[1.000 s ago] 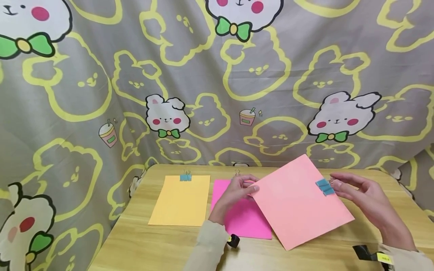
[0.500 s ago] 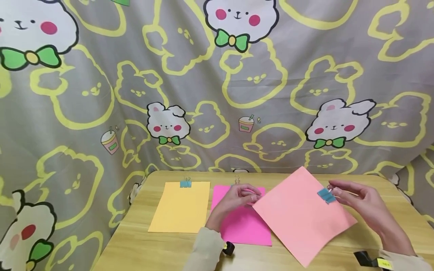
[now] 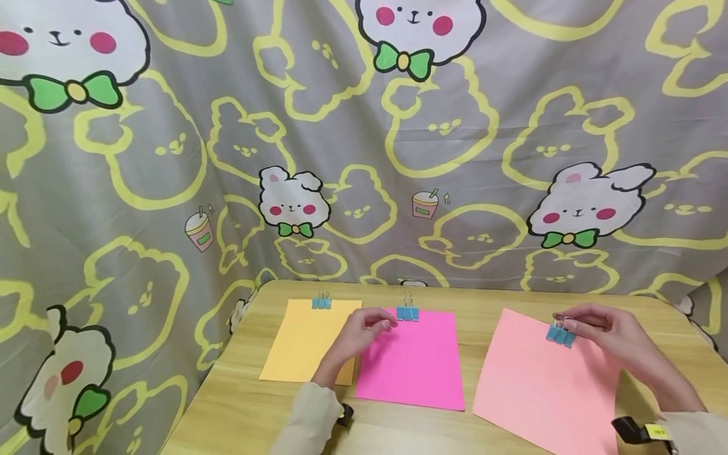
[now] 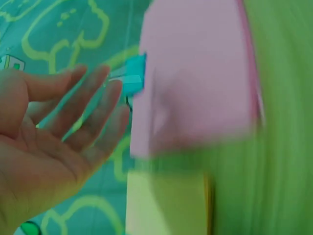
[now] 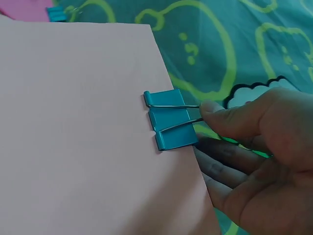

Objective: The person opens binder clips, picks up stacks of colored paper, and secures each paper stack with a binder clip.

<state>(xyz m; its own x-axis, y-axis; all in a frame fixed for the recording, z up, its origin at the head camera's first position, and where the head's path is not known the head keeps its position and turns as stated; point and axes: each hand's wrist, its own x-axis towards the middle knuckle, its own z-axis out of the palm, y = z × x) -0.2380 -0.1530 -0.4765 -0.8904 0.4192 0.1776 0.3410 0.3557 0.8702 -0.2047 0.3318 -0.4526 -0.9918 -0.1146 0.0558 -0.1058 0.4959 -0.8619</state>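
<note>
My right hand (image 3: pixel 605 328) pinches the wire handles of a blue binder clip (image 5: pixel 171 120) on the top edge of a light pink sheet of paper (image 3: pixel 546 385). That sheet hangs tilted from the clip, low over the table's right side. My left hand (image 3: pixel 361 332) hovers over the left edge of a bright magenta sheet (image 3: pixel 415 366), holding nothing. In the left wrist view its fingers (image 4: pixel 98 127) are loosely bent and apart. Another blue binder clip (image 3: pixel 407 313) grips the magenta sheet's top edge, handles up. The left wrist view is blurred.
A yellow-orange sheet (image 3: pixel 307 341) with its own blue binder clip (image 3: pixel 321 303) lies at the left, partly behind my left hand. The wooden table (image 3: pixel 227 404) ends at the back against a grey curtain (image 3: pixel 352 151) with a bear and rabbit print.
My left hand has let go of the light pink sheet's corner and moved left. The sheet has swung down from its diamond tilt, hanging by the clip in my right hand.
</note>
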